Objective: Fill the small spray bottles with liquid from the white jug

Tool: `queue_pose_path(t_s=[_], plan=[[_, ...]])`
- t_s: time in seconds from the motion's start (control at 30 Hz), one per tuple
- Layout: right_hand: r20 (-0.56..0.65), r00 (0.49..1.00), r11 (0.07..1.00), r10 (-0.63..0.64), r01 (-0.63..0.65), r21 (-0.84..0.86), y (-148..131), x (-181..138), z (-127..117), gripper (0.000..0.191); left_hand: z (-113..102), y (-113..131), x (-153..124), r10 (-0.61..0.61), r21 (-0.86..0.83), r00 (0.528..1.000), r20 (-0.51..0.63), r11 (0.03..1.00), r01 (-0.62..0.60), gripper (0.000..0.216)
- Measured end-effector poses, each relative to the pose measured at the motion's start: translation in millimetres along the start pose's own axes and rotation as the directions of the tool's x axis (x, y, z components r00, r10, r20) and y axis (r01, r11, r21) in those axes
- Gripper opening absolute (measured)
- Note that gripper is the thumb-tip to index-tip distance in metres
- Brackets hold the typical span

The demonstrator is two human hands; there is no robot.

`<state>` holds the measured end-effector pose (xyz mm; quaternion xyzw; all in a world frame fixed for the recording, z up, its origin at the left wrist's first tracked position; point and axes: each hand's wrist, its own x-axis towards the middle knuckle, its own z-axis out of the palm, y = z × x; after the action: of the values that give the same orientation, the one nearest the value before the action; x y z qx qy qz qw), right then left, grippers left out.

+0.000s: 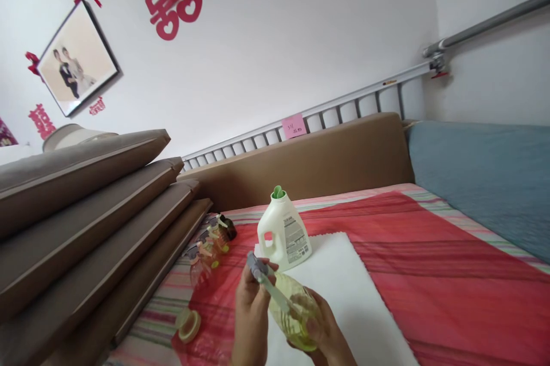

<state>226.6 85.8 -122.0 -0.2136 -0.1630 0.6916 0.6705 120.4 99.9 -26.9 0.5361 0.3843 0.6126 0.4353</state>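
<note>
A clear yellow-green pump bottle [292,329] is tilted over the front of the white mat [356,291]. My right hand [324,329] wraps round its body, and a little yellowish liquid shows low inside. My left hand [251,309] is closed on the pump head [256,266] at the upper end; it has a grey top and a long pale spout. Whether the pump is seated in the neck is hidden by my fingers. Just behind the hands stands a white detergent jug [290,234], upright, its green pouring spout [278,192] uncovered.
Several pump bottles [200,268] stand in a row at the left on the red cloth [399,240]. A pale round cap [189,326] lies near the front left. Stacked cushions [86,217] rise along the left, and a padded headboard [309,154] closes off the back.
</note>
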Motion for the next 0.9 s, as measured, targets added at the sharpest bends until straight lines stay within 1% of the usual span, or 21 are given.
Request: queue_pose_path(t_s=[0.03,0.07,0.1,0.17,0.2,0.23,0.27,0.37,0.4,0.43,0.47,0.53,0.57,0.6,0.63,0.67,0.7,0.73,0.8,0.83,0.9], plan=[[-0.012,0.999,0.998,0.036,-0.036,0.055,0.3,0.3,1.4,0.062,2.7,-2.2,1.0,-0.018,-0.032,0.998,-0.053,0.999,0.016,0.027],[0.011,0.992,0.985,0.128,-0.128,0.113,0.0,0.8,2.3,0.059,4.6,-3.5,2.2,-0.048,-0.064,0.996,-0.074,0.997,0.043,0.027],[0.058,0.967,0.953,0.249,-0.255,0.164,-0.6,1.5,2.4,0.056,5.5,-4.0,3.4,-0.079,-0.096,0.994,-0.072,0.993,0.072,0.027],[0.162,0.872,0.848,0.462,-0.488,0.209,-1.9,4.0,0.7,0.055,4.9,-3.4,5.8,-0.128,-0.156,0.991,-0.038,0.98,0.12,0.026],[0.197,0.83,0.807,0.522,-0.555,0.202,-2.4,5.4,-0.9,0.056,3.6,-2.6,7.0,-0.137,-0.183,0.99,-0.019,0.974,0.131,0.024],[0.221,0.805,0.787,0.55,-0.588,0.185,-2.7,6.8,-2.6,0.056,2.0,-1.3,8.2,-0.138,-0.212,0.99,-0.006,0.968,0.133,0.023],[0.238,0.805,0.792,0.543,-0.585,0.173,-3.2,7.9,-4.3,0.054,0.3,0.4,9.3,-0.133,-0.237,0.991,0.005,0.963,0.131,0.023],[0.303,0.883,0.876,0.358,-0.43,0.219,-7.7,8.7,-7.1,0.041,-3.4,8.2,12.1,-0.081,-0.295,0.996,0.036,0.951,0.088,0.023],[0.327,0.896,0.889,0.299,-0.386,0.245,-10.4,8.0,-7.1,0.044,-4.0,11.2,12.7,-0.063,-0.308,0.997,0.051,0.948,0.076,0.024],[0.364,0.885,0.888,0.29,-0.391,0.244,-13.5,7.0,-6.7,0.049,-4.2,14.2,13.0,-0.051,-0.315,0.997,0.064,0.947,0.068,0.024],[0.416,0.848,0.873,0.33,-0.442,0.209,-16.5,5.8,-6.1,0.053,-4.4,16.8,13.1,-0.045,-0.317,0.996,0.073,0.946,0.066,0.024],[0.508,0.723,0.81,0.468,-0.581,0.079,-21.1,2.8,-4.2,0.06,-5.1,20.8,12.6,-0.047,-0.32,0.996,0.082,0.945,0.071,0.026],[0.528,0.697,0.801,0.485,-0.597,0.052,-22.3,1.1,-3.0,0.06,-5.8,22.0,12.1,-0.049,-0.321,0.995,0.082,0.944,0.073,0.027],[0.529,0.715,0.818,0.456,-0.572,0.068,-22.8,-0.7,-1.7,0.054,-6.8,22.8,11.5,-0.046,-0.326,0.996,0.081,0.943,0.07,0.027],[0.513,0.762,0.847,0.395,-0.519,0.117,-22.7,-2.5,-0.3,0.049,-7.9,23.0,11.0,-0.042,-0.335,0.996,0.08,0.94,0.066,0.027],[0.487,0.805,0.868,0.339,-0.467,0.168,-22.3,-4.4,1.1,0.048,-9.2,22.7,10.6,-0.039,-0.346,0.996,0.083,0.936,0.066,0.027],[0.464,0.824,0.87,0.325,-0.453,0.194,-21.7,-6.2,2.5,0.049,-10.6,21.8,10.4,-0.04,-0.357,0.995,0.09,0.931,0.07,0.027],[0.453,0.818,0.858,0.355,-0.478,0.19,-21.2,-7.7,3.9,0.051,-11.9,20.5,10.4,-0.042,-0.367,0.994,0.097,0.927,0.075,0.027],[0.45,0.767,0.815,0.457,-0.564,0.134,-20.0,-9.5,5.7,0.053,-14.3,17.0,11.1,-0.049,-0.382,0.993,0.109,0.92,0.087,0.028],[0.447,0.765,0.815,0.465,-0.567,0.122,-19.2,-9.6,6.0,0.051,-15.4,15.3,11.6,-0.049,-0.387,0.993,0.106,0.918,0.087,0.029],[0.429,0.828,0.865,0.363,-0.47,0.177,-16.7,-8.2,5.0,0.045,-17.3,13.0,12.3,-0.037,-0.396,0.996,0.086,0.916,0.068,0.031]])
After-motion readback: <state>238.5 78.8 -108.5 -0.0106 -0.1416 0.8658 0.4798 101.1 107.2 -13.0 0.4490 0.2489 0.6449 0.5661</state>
